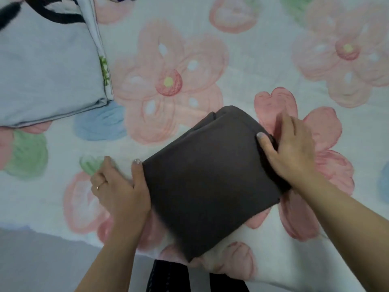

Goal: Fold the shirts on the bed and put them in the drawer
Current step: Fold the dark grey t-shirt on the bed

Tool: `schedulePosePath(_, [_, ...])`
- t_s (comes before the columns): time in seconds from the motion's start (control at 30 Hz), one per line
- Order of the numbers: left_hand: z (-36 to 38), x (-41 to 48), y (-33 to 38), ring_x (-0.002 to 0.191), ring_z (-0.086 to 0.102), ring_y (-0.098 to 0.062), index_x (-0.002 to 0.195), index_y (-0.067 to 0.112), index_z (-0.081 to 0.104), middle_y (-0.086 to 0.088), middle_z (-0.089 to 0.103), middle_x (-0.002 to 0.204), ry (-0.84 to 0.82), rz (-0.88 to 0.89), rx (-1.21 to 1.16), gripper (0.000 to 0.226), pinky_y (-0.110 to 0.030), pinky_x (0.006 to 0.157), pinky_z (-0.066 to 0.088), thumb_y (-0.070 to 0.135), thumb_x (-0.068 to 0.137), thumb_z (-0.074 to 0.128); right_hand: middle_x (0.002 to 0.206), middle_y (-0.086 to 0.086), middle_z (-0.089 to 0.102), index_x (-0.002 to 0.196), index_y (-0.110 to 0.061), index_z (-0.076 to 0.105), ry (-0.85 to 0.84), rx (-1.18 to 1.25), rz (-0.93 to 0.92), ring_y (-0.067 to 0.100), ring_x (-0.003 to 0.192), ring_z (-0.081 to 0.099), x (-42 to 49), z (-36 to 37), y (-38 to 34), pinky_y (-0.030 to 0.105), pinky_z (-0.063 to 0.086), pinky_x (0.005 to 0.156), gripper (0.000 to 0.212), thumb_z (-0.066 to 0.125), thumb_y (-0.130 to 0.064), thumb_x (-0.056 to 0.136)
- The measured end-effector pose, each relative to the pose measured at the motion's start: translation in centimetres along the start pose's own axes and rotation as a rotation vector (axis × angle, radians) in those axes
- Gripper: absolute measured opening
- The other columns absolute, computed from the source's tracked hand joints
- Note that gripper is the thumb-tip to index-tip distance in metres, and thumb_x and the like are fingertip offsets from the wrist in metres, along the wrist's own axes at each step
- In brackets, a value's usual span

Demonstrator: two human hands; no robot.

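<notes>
**A:** Where is the grey shirt [210, 175] sitting right now?

**B:** It is lying folded into a square near the front of the bed [252, 70], with its near corner reaching the bed's edge. It is well apart from the pale folded shirt [48, 70] at the far left.

**A:** And what are the hands doing?

**B:** The right hand [294, 152] is pinching the shirt's right edge, thumb on top, with the fingers blurred beyond the fold. The left hand [120, 190] is lying on the sheet with fairly straight fingers. Its thumb is touching the shirt's left edge, and it is gripping nothing that I can make out.

**A:** So the person is getting ready to lift it?

**B:** I am judging so. For a clean lift, both hands should be sliding flat underneath from opposite edges and supporting the middle, so the layers are not slipping apart. The drawer is not showing in this view.
</notes>
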State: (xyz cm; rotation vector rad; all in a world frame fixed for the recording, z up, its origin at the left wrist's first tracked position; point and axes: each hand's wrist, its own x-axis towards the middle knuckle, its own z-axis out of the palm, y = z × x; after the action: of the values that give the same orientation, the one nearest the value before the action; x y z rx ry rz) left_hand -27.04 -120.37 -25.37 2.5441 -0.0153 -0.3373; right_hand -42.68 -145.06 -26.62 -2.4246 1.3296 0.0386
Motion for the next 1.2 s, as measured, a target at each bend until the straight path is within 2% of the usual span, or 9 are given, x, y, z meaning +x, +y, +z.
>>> schedulePosePath(0.13, [0.7,-5.9,0.9,0.1,0.059,-0.032,0.11,0.003,0.06,-0.008,0.063,0.098,-0.166,-0.538,-0.276,0.06,-0.033,0.081,0.038,0.056,0.082,0.061,0.092,0.016,0.06,0.098,-0.002,0.055,-0.281,0.107,0.197,0.033,0.086,0.057,-0.2,-1.4,-1.8,0.039,0.045,0.07,0.069,0.075,-0.06,0.066])
schedulePosePath(0.23, [2.5,-7.3,1.7,0.095,0.061,-0.024,0.105,0.012,0.063,0.0,0.066,0.096,-0.194,-0.619,-0.467,0.043,-0.034,0.083,0.045,0.043,0.076,0.074,0.064,0.006,0.058,0.07,-0.011,0.055,-0.396,0.102,0.135,0.025,0.064,0.055,0.4,-2.7,-3.1,0.033,0.038,0.053,0.043,0.078,-0.048,0.07])
schedulePosePath(0.47, [-4.8,-0.2,0.7,0.095,0.063,-0.003,0.103,0.043,0.061,0.018,0.07,0.096,-0.169,-0.151,-0.568,0.031,-0.024,0.086,0.047,0.023,0.082,0.073,0.082,-0.012,0.073,0.091,-0.034,0.066,-0.536,0.527,-0.078,0.002,0.077,0.066,-0.2,-6.5,-9.3,0.014,0.048,0.063,0.031,0.07,-0.005,0.081])
schedulePosePath(0.57, [-10.9,6.5,0.9,0.072,0.064,0.002,0.087,0.048,0.06,0.018,0.07,0.082,-0.091,0.049,-0.571,0.024,-0.017,0.065,0.05,0.026,0.082,0.069,0.08,-0.015,0.072,0.088,-0.035,0.067,-0.485,0.744,-0.171,-0.002,0.071,0.066,0.5,-6.5,-16.0,0.009,0.049,0.059,0.032,0.068,-0.004,0.082])
schedulePosePath(0.73, [-17.6,18.7,1.7,0.08,0.062,-0.004,0.088,0.049,0.055,0.007,0.066,0.1,0.07,0.195,-0.522,0.022,-0.025,0.069,0.051,0.029,0.087,0.065,0.085,-0.015,0.069,0.094,-0.033,0.059,-0.355,0.943,-0.251,0.001,0.08,0.064,5.7,-4.2,-28.2,0.019,0.051,0.068,0.025,0.068,-0.01,0.085])
schedulePosePath(0.87, [-17.4,26.7,1.3,0.103,0.058,-0.028,0.14,0.036,0.028,-0.013,0.06,0.12,0.01,0.079,-0.199,0.057,-0.037,0.085,0.046,0.04,0.09,0.057,0.115,0.002,0.061,0.124,-0.021,0.047,-0.277,0.685,-0.186,0.025,0.107,0.059,9.9,-0.8,-34.3,0.036,0.047,0.087,0.044,0.067,-0.024,0.085])
schedulePosePath(0.97, [-13.6,28.4,0.3,0.139,0.021,-0.046,0.145,0.047,-0.01,-0.026,0.017,0.154,-0.049,0.058,0.344,0.075,-0.055,0.11,0.022,0.059,0.09,0.041,0.147,0.019,0.033,0.149,-0.02,0.012,-0.172,0.118,-0.229,0.039,0.131,0.037,10.2,2.9,-36.2,0.046,0.036,0.102,0.081,0.058,-0.047,0.087])
schedulePosePath(1.07, [-8.7,26.8,-1.0,0.146,-0.01,-0.038,0.146,0.049,0.0,-0.009,-0.015,0.16,-0.021,0.301,0.425,0.064,-0.055,0.116,-0.001,0.064,0.091,0.031,0.161,0.01,0.0,0.151,-0.034,0.005,-0.13,0.03,-0.535,0.032,0.147,0.004,8.4,7.0,-36.5,0.049,0.013,0.116,0.071,0.042,-0.051,0.093])
schedulePosePath(1.2, [-5.9,26.2,-2.8,0.145,-0.012,-0.037,0.147,0.045,0.006,-0.01,-0.017,0.159,0.017,0.351,0.424,0.066,-0.054,0.115,-0.005,0.064,0.091,0.034,0.158,-0.008,-0.022,0.147,-0.043,-0.011,-0.334,-0.139,-0.51,0.02,0.146,-0.017,8.3,10.7,-34.6,0.05,-0.006,0.117,0.062,0.018,-0.06,0.095])
